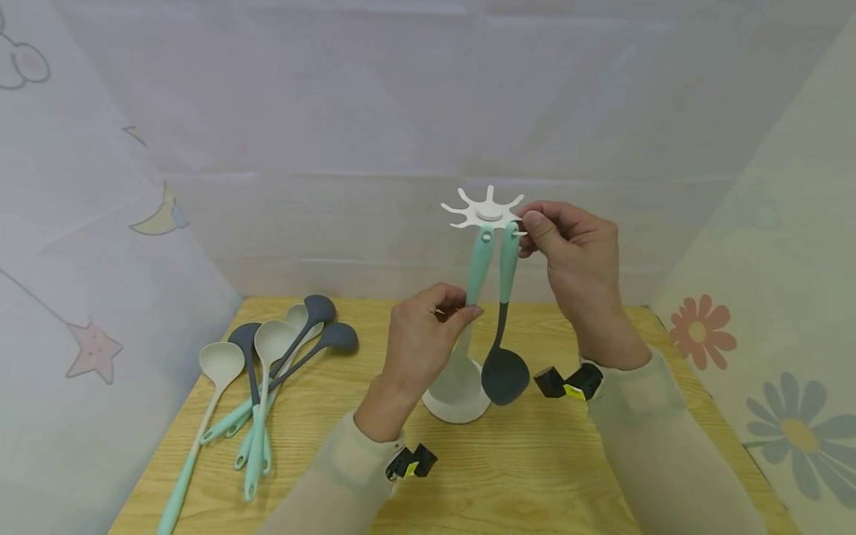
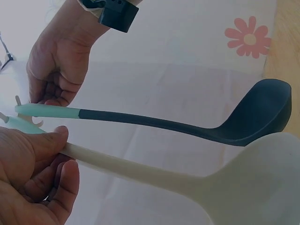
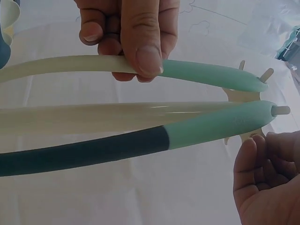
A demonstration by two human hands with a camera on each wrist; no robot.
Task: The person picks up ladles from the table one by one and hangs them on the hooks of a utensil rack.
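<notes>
A white rotating utensil rack [image 1: 490,214] with several hooked arms stands on the table. From two neighbouring arms hang a white ladle [image 2: 262,173] and a dark grey ladle [image 1: 505,377], both with mint handles. My left hand [image 1: 424,334] pinches the white ladle where its handle meets the shaft, thumb on top, as the right wrist view shows. At the rack's top my right hand [image 1: 575,256] pinches an arm beside the dark ladle's handle end. In the head view, the white ladle's bowl blends with the pale rack base [image 1: 458,411].
To the left lies a loose pile of ladles, including a white ladle [image 1: 273,342] and a dark ladle [image 1: 339,338]. Another white ladle [image 1: 221,364] lies along the wooden table's [image 1: 521,475] left edge. Patterned cloth walls surround the table's back and sides.
</notes>
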